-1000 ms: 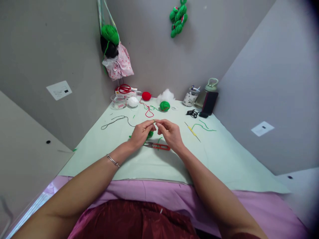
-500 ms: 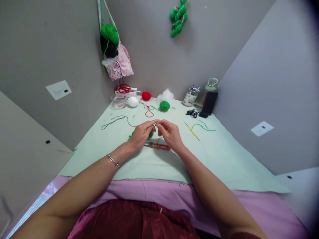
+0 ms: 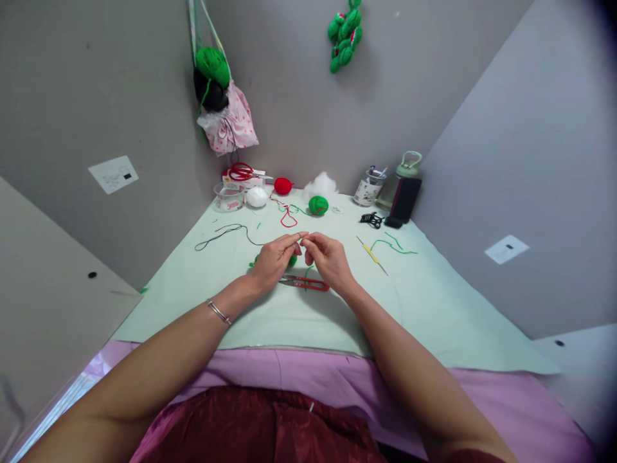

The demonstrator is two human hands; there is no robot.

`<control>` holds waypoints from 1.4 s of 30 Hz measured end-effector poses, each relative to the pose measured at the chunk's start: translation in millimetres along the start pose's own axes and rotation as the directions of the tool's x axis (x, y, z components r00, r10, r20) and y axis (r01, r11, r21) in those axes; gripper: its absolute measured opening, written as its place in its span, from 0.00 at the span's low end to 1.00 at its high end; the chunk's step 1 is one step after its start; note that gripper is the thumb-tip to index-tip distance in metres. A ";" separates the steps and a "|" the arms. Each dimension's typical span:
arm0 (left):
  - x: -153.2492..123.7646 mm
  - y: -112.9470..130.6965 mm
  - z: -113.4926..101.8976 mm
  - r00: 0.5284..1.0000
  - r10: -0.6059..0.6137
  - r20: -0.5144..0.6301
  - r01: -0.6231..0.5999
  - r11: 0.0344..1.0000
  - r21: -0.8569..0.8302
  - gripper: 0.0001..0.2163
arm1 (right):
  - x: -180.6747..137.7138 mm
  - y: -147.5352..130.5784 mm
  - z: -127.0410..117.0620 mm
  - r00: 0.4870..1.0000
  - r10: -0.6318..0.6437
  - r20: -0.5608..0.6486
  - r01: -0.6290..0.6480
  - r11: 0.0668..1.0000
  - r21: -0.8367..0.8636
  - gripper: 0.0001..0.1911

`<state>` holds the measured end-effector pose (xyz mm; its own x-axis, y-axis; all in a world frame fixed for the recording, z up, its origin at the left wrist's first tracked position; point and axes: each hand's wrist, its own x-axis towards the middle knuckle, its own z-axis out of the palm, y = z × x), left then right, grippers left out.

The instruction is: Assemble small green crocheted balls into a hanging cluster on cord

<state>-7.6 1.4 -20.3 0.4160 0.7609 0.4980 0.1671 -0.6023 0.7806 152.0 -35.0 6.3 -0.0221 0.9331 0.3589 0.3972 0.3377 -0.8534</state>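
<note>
My left hand (image 3: 274, 257) and my right hand (image 3: 328, 257) meet over the middle of the table, fingertips pinched close together. What they pinch is too small to make out. Beneath my left hand lies a green yarn piece (image 3: 292, 261), mostly covered by the fingers. A black thread (image 3: 248, 233) runs from the left across the cloth toward my left hand. Just below both hands rest red-handled thread snips (image 3: 313, 284), with a short green yarn strand crossing them.
Behind stand a green yarn ball (image 3: 318, 206), a red ball (image 3: 283, 186), a white ball (image 3: 256, 197) and white stuffing (image 3: 322, 186). To the right lie a yellow-handled crochet hook (image 3: 371, 253), a black clip (image 3: 371, 220) and a phone (image 3: 405, 199) propped near a bottle.
Almost nothing differs. The fingertips of my right hand have shifted very slightly; both hands stay pinched together in the same place.
</note>
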 end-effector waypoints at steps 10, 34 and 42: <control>-1.1 -1.8 2.8 0.998 0.057 -0.017 -0.055 0.991 0.123 0.19 | 5.2 7.4 -1.9 0.994 0.073 0.083 -0.086 0.983 0.164 0.13; 1.7 -4.8 6.4 0.984 0.176 -0.016 -0.160 0.924 0.347 0.17 | 10.1 8.7 -4.4 0.979 0.162 0.124 -0.194 0.930 0.314 0.14; 0.6 -5.4 6.5 0.983 0.182 0.009 -0.156 0.811 0.563 0.18 | 9.7 8.8 -7.0 0.965 0.204 0.165 -0.251 0.904 0.347 0.15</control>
<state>-2.4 3.5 -26.7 0.4478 0.6362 0.6283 0.5744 -0.7432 0.3431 161.7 -23.8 4.8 -0.0917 0.9897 0.1098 0.0465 0.1144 -0.9924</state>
